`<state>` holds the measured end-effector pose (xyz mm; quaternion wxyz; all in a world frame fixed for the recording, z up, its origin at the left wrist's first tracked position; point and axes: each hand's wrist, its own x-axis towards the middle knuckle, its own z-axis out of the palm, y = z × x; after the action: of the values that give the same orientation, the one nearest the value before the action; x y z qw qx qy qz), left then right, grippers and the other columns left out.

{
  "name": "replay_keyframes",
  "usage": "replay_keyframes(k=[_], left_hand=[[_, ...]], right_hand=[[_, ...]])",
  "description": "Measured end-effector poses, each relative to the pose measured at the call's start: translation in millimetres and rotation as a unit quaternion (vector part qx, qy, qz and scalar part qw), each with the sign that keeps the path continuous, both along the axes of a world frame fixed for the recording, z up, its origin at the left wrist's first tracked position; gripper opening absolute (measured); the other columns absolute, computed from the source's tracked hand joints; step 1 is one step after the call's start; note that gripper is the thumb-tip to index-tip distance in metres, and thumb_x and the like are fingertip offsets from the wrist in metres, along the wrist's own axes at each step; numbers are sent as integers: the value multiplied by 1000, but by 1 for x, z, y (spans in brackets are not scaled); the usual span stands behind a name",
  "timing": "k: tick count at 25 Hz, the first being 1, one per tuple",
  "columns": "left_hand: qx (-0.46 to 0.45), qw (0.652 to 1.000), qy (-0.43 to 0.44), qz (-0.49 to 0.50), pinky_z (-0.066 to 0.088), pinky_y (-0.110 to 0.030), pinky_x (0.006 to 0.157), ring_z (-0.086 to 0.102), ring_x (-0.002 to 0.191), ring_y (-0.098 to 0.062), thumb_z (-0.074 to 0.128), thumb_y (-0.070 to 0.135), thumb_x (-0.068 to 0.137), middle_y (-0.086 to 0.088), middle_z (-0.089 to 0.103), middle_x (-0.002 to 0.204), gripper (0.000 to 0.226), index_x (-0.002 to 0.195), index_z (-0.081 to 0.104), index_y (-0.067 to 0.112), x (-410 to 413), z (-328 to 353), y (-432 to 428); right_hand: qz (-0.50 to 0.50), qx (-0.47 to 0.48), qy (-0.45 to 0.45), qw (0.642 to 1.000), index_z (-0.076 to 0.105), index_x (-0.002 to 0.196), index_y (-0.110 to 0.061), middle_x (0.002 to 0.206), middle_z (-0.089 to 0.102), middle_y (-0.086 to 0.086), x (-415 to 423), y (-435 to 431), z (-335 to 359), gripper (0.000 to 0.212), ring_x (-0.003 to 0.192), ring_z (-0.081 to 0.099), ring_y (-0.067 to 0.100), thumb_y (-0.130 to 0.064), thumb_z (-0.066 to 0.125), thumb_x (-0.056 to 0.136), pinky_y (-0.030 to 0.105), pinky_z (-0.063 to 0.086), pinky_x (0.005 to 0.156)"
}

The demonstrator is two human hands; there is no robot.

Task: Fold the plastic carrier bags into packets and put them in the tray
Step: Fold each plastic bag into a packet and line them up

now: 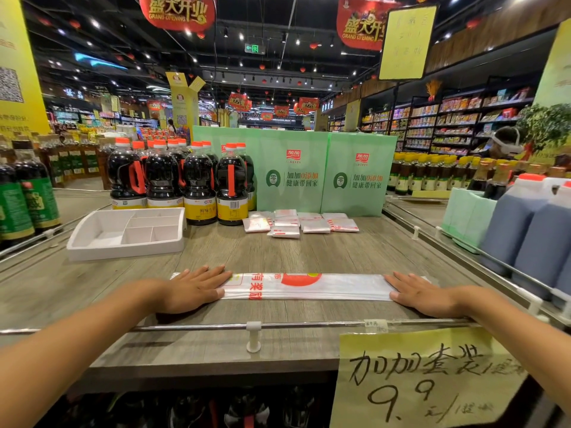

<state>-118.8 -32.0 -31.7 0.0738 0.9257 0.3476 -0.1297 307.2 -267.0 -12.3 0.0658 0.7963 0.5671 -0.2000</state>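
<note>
Head view: your left hand [194, 290] and right hand [421, 293] lie flat, fingers straight, pressing the two ends of the bag [309, 287], folded into a strip on the table [309, 251]; tray [123, 247] far left, folded packets [301, 224] behind

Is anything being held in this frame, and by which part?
Nothing is gripped. Both hands lie flat on the folded plastic bag, pressing it to the table: the left hand on its left end, the right hand on its right end.
</note>
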Motion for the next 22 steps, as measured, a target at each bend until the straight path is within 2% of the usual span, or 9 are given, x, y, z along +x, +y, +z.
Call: replay_keyframes(k=[3, 4, 6, 7, 8, 11, 15, 19, 22], left_hand=[[5, 1000, -8, 4, -11, -44, 124, -18, 155, -17, 12, 52, 108, 10, -19, 167, 58, 158, -15, 38, 0, -2, 1], [9, 1000, -10, 7, -11, -44, 124, -17, 155, -18, 12, 52, 108, 10, -19, 167, 58, 158, -14, 38, -1, -2, 2], [13, 1000, -14, 20, -11, -45, 124, -17, 155, -18, 12, 52, 108, 9, -19, 168, 58, 159, -13, 39, 0, -3, 5], [17, 999, -17, 27, -12, -46, 124, -17, 155, -18, 13, 52, 108, 8, -19, 168, 58, 159, -12, 38, 1, -3, 5], [20, 999, -21, 33, -12, -46, 124, -17, 155, -18, 13, 52, 108, 8, -18, 168, 58, 159, -11, 38, 2, -1, 5], [19, 998, -50, 37, -11, -48, 125, -15, 155, -19, 17, 54, 107, 7, -15, 169, 61, 160, -7, 37, 15, 16, 1], [7, 995, -97, -36, -8, -37, 122, -13, 155, -13, 25, 66, 99, 12, -12, 168, 74, 161, -2, 37, 71, 43, -22], [-20, 988, -110, -104, -5, -35, 124, -7, 156, -11, 36, 50, 107, 11, -4, 169, 63, 162, 8, 36, 134, 37, -49], [-26, 987, -97, -128, -3, -26, 121, 1, 156, -10, 36, 42, 110, 10, 3, 170, 57, 162, 15, 35, 151, 17, -50]], right_hand=[[-8, 16, -6, 1000, -9, 161, -33, 170, -15, -4, 6, -1, -4, 159, 156, -16, 25, -112, -4, 24, 45, -8, 124], [-12, 24, -4, 1000, -7, 162, -32, 170, -14, -3, 5, -1, -4, 148, 156, -15, 25, -111, -1, 37, 44, -7, 124], [-28, 60, 7, 998, -3, 163, -27, 170, -11, 0, -3, -3, -5, 97, 157, -11, 24, -86, 14, 87, 42, -4, 125], [-33, 83, 12, 996, 0, 163, -26, 171, -9, 1, -4, -4, -5, 76, 157, -10, 23, -66, 23, 102, 41, -3, 125], [-32, 107, 21, 993, 3, 163, -27, 171, -8, 1, -2, -4, -4, 67, 157, -10, 21, -53, 29, 107, 40, -2, 125], [-7, 154, 12, 988, 10, 163, -32, 171, -5, -4, 5, -6, 1, 65, 157, -8, 16, -47, 39, 107, 38, 0, 125], [17, 167, -4, 986, 15, 161, -37, 171, 5, -7, 19, -12, 6, 66, 157, 3, 14, -49, 47, 104, 38, 6, 127], [14, 176, -20, 984, 33, 158, -32, 163, 35, -5, 23, -22, 5, 64, 147, 35, 17, -49, 56, 100, 35, 27, 120], [23, 171, -35, 984, 41, 154, -32, 155, 47, -4, 22, -25, 7, 59, 138, 47, 18, -46, 57, 100, 34, 34, 113]])
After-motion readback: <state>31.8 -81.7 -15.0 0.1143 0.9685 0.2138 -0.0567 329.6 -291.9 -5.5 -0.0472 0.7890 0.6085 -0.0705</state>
